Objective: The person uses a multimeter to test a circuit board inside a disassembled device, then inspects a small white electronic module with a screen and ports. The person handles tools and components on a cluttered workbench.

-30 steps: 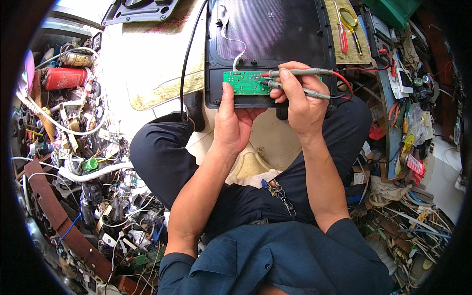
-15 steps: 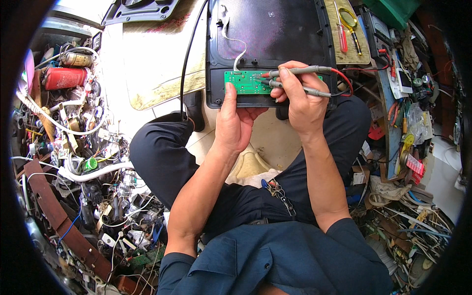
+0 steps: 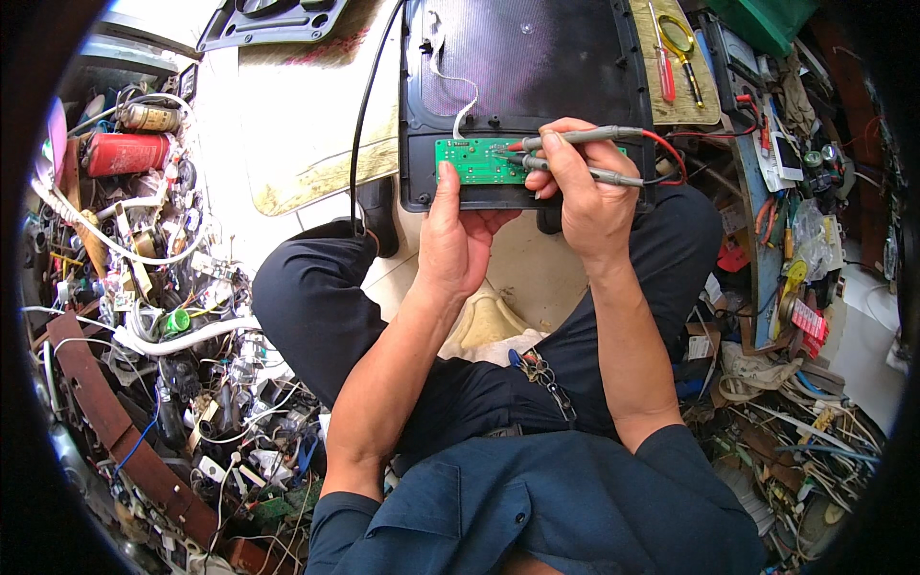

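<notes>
A green circuit board (image 3: 479, 171) lies along the near edge of a black plastic panel (image 3: 575, 86). From the board's top edge a white ribbon cable (image 3: 471, 94) runs up the panel. My left hand (image 3: 458, 235) grips the panel's near edge, thumb on the board and fingers underneath. In my right hand (image 3: 589, 192) are two test probes, a red-tipped one (image 3: 585, 137) above a black-tipped one (image 3: 599, 174). Both tips point left and meet the board close together; whether each touches a solder joint is too small to tell. Red and black leads curve off to the right.
A wooden board at right carries a red screwdriver (image 3: 665, 72) and a magnifying glass (image 3: 678, 38). Another black plastic part (image 3: 273, 21) lies far left. Heaped cables and electronic scraps (image 3: 230, 412) fill the left side; more tools and wires (image 3: 805, 412) crowd the right.
The panel and circuit board have shifted very slightly left, together with the probes. Both hands keep the same hold.
</notes>
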A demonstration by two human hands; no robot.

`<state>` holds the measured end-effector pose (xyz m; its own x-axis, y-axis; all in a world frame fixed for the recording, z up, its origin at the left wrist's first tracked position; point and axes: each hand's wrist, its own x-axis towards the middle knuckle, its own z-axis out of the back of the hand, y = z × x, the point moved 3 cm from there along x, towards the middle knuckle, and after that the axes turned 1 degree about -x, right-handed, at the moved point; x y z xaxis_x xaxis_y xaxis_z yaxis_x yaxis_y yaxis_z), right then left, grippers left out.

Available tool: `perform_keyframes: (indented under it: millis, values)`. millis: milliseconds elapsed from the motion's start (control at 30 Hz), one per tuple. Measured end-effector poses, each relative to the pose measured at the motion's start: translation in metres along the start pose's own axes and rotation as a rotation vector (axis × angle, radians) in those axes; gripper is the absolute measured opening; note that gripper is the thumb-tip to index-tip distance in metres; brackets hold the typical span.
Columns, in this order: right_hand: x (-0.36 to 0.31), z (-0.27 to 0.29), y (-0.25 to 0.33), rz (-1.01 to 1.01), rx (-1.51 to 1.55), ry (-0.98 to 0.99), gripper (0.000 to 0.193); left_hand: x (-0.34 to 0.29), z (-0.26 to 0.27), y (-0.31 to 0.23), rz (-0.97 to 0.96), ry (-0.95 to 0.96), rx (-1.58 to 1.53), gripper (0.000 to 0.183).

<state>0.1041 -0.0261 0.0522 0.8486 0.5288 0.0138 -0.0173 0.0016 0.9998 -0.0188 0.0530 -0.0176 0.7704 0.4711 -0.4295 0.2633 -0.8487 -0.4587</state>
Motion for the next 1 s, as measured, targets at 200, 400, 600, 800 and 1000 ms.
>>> perform_keyframes:
  millis: [200, 400, 600, 800, 1000]
  values:
    - [0.0002, -0.0006, 0.0003, -0.037, 0.023, 0.010, 0.015, -0.0008, 0.0003, -0.0003, -0.006, -0.011, 0.012, 0.054]
    - [0.0006, 0.0019, -0.0014, -0.066, -0.013, 0.062, 0.017, -0.0007, -0.0002, -0.0003, 0.017, 0.019, 0.024, 0.060]
    - [0.0031, 0.0029, 0.0069, -0.015, -0.013, 0.063, 0.016, -0.0004, -0.0048, 0.0006, 0.012, 0.038, 0.021, 0.061]
    - [0.0041, 0.0074, 0.0008, 0.010, -0.020, 0.086, 0.015, 0.0006, -0.0005, 0.0024, 0.029, 0.005, 0.013, 0.058]
    - [0.0027, 0.0034, 0.0047, 0.034, -0.018, 0.066, 0.017, -0.0008, -0.0011, 0.0002, 0.028, -0.012, 0.011, 0.058]
